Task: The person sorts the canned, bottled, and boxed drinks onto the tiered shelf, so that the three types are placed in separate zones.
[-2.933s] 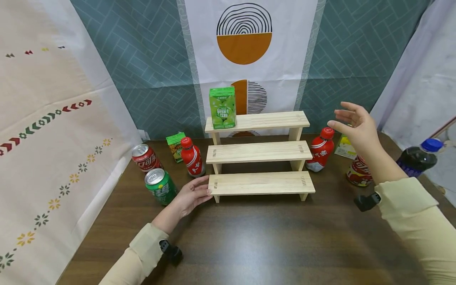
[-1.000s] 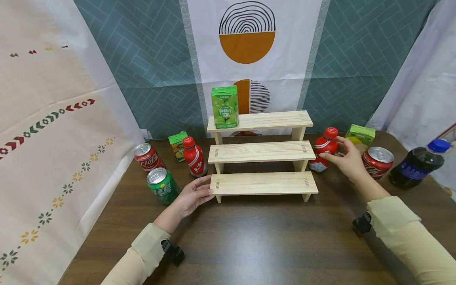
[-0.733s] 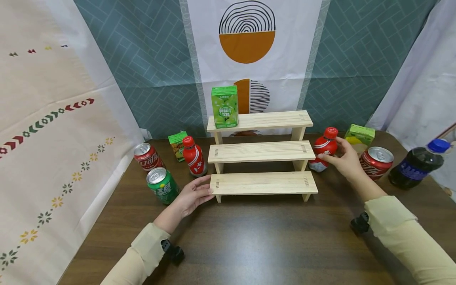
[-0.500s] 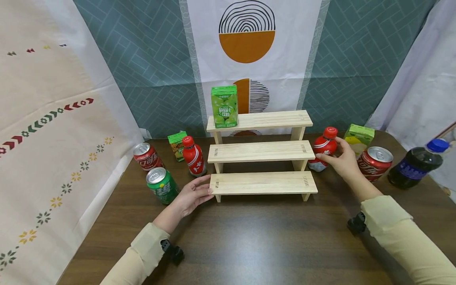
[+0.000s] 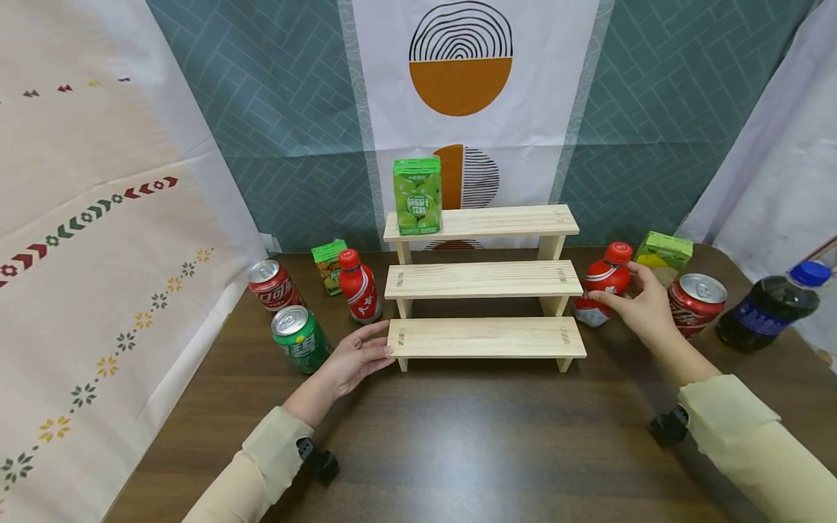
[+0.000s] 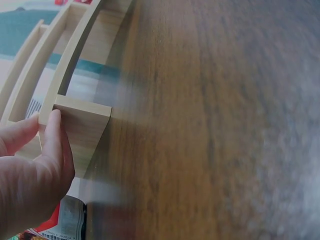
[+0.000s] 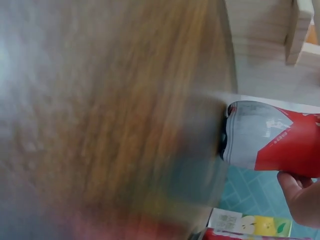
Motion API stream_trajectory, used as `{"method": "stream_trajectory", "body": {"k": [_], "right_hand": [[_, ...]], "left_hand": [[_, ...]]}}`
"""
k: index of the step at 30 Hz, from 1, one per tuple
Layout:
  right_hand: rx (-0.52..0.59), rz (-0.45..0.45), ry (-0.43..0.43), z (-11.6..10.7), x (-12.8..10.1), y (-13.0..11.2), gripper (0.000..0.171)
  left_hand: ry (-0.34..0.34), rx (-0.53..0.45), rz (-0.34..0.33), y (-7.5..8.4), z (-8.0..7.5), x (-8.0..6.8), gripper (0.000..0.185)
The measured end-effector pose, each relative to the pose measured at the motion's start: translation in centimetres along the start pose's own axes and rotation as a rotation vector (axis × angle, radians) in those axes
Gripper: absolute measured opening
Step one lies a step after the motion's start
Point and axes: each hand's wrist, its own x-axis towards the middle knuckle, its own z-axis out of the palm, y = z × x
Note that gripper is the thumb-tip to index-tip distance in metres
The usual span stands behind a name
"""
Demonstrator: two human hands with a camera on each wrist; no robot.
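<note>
A three-step wooden display shelf [image 5: 487,338] stands mid-table. My left hand [image 5: 349,363] pinches the left end of its lowest step; the left wrist view shows the thumb and fingers [image 6: 52,135] on that board's end. To the right of the shelf, my right hand [image 5: 644,305] grips a red plastic bottle [image 5: 607,278] with a red cap, thumb on the near side. It stands upright, its base seemingly at the table; the right wrist view shows its silver lower part [image 7: 252,135]. The fingers behind the bottle are partly hidden.
On the top step's left end sits a green juice box [image 5: 417,196]. Left of the shelf are a red can [image 5: 275,287], a green can [image 5: 302,341], another juice box [image 5: 329,267] and a red bottle [image 5: 360,287]. At right: a juice box [image 5: 665,250], red can [image 5: 696,301], dark bottle [image 5: 765,312].
My right hand came down from above the right-hand juice box and took hold of the red bottle. Over the last half second the bottle shifted slightly nearer and rightward. The left hand stayed put.
</note>
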Motion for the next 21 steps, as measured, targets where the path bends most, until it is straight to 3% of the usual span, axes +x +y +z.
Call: {"method": "stream_trajectory", "body": {"k": [8, 21], "right_hand": [[0.014, -0.01, 0.017, -1.4, -1.1, -2.1, 0.079], [-0.084, -0.004, -0.018, -5.3, -1.8, -7.6, 0.087]], "left_hand": [[0.001, -0.001, -0.009, 0.1, -0.1, 0.0, 0.059], [-0.003, -0.013, -0.011, 0.1, -0.2, 0.2, 0.059]]}}
